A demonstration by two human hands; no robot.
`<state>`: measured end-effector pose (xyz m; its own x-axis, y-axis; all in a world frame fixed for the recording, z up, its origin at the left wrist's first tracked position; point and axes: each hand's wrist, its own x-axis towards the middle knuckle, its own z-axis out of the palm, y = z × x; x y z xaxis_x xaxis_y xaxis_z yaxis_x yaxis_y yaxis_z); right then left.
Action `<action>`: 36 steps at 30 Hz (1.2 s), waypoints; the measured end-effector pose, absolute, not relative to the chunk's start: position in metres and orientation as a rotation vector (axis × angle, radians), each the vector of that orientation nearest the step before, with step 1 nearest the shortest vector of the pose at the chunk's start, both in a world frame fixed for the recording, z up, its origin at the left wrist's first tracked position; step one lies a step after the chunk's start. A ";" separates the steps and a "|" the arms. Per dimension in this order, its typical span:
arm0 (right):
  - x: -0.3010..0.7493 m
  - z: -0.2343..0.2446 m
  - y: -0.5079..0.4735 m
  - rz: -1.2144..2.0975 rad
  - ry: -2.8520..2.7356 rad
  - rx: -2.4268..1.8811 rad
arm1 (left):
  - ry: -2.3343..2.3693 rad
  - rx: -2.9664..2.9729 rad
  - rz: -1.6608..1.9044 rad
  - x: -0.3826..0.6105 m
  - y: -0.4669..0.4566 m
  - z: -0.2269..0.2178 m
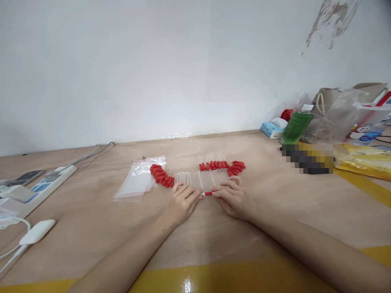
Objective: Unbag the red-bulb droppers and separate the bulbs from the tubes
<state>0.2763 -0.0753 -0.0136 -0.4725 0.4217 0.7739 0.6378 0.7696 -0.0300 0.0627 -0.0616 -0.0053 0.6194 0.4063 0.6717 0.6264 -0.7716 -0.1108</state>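
Note:
My left hand [183,199] has its fingers closed on the clear tube end of a dropper, low over the table. My right hand [234,197] pinches the other end, where a red rubber bulb [208,193] shows between the two hands. Just beyond the fingers lies a row of clear dropper tubes [192,178], side by side. Curving off its left end are several red bulbs [160,176], and more red bulbs [214,165] line the far right side. The fingers hide part of the held dropper.
Clear plastic bags [131,183] lie flat left of the row. A white power strip [51,187] with cables and a phone [27,178] are at far left. A green bottle [297,125], tissue pack [271,128] and yellow packet [363,158] stand at right, near the wall.

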 end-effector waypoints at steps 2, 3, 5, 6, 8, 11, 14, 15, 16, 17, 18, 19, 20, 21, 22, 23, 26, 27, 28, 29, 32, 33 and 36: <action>0.275 -0.014 -0.073 -0.345 -2.148 -0.848 | -0.817 -2.530 -0.897 0.062 -0.061 -0.006; 0.275 -0.014 -0.072 -0.364 -2.145 -0.870 | -0.802 -2.537 -0.885 0.062 -0.061 -0.006; 0.275 -0.015 -0.073 -0.413 -2.142 -0.886 | -0.781 -2.551 -0.858 0.062 -0.062 -0.005; 0.276 -0.015 -0.073 -0.434 -2.142 -0.889 | -0.780 -2.558 -0.848 0.063 -0.062 -0.004; 0.276 -0.015 -0.075 -0.464 -2.153 -0.889 | -0.786 -2.580 -0.842 0.063 -0.064 -0.003; 0.277 -0.016 -0.076 -0.480 -2.176 -0.874 | -0.779 -2.615 -0.852 0.063 -0.067 -0.002; 0.279 -0.016 -0.077 -0.470 -2.191 -0.850 | -0.769 -2.636 -0.840 0.061 -0.067 -0.004; 0.279 -0.016 -0.078 -0.467 -2.194 -0.848 | -0.766 -2.636 -0.835 0.061 -0.067 -0.004; 0.279 -0.015 -0.079 -0.465 -2.195 -0.849 | -0.760 -2.636 -0.828 0.061 -0.066 -0.005; 0.278 -0.015 -0.080 -0.465 -2.194 -0.850 | -0.754 -2.633 -0.821 0.062 -0.066 -0.005; 0.278 -0.014 -0.081 -0.463 -2.193 -0.852 | -0.747 -2.629 -0.815 0.062 -0.067 -0.005; 0.277 -0.013 -0.082 -0.461 -2.189 -0.855 | -0.740 -2.623 -0.812 0.062 -0.067 -0.004; 0.278 -0.013 -0.083 -0.458 -2.187 -0.854 | -0.730 -2.617 -0.814 0.063 -0.067 -0.004; 0.279 -0.013 -0.084 -0.455 -2.188 -0.854 | -0.721 -2.609 -0.820 0.062 -0.068 -0.004; 0.281 -0.014 -0.083 -0.451 -2.183 -0.854 | -0.719 -2.598 -0.835 0.060 -0.068 -0.005; 0.284 -0.014 -0.082 -0.444 -2.173 -0.856 | -0.731 -2.584 -0.857 0.058 -0.067 -0.006; 0.302 -0.015 -0.071 -0.363 -2.050 -0.924 | -0.877 -2.521 -0.960 0.047 -0.062 -0.009; 0.309 -0.014 -0.065 -0.306 -1.951 -0.981 | -0.967 -2.483 -1.002 0.043 -0.058 -0.010; 0.317 -0.013 -0.058 -0.238 -1.837 -1.035 | -1.059 -2.440 -1.041 0.040 -0.054 -0.011; 0.325 -0.012 -0.051 -0.176 -1.704 -1.102 | -1.144 -2.398 -1.071 0.037 -0.049 -0.011; 0.344 -0.008 -0.030 -0.094 -1.449 -1.249 | -1.295 -2.327 -1.133 0.038 -0.035 -0.008; 0.349 -0.007 -0.025 -0.075 -1.427 -1.280 | -1.313 -2.326 -1.146 0.040 -0.032 -0.007; 0.358 -0.010 -0.014 0.007 -1.434 -1.346 | -1.350 -2.335 -1.197 0.048 -0.024 -0.005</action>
